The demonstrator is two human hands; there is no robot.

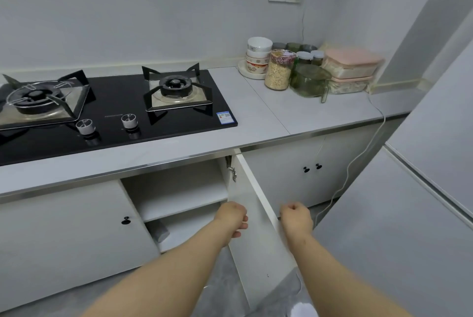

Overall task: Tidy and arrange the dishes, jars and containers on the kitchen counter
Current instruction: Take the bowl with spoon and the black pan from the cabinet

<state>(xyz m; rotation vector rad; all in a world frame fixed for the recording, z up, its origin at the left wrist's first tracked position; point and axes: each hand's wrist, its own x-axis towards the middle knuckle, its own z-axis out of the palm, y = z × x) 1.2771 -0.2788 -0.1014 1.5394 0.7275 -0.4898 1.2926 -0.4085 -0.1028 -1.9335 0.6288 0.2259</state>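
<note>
The stacked bowls (pixel 259 57), a jar of grains (pixel 277 71), a green glass jug (pixel 309 81) and 2 pink-lidded containers (pixel 350 66) stand close together in the far right corner of the counter (pixel 256 112), well apart from both hands. The hands are low, at the open cabinet door (pixel 258 240) under the counter. The left hand (pixel 231 217) is on the door's inner side, fingers curled, nothing seen in them. The right hand (pixel 297 218) is clenched at the door's outer side; if it grasps something I cannot tell. A black gas stove (pixel 115 107) lies on the left.
</note>
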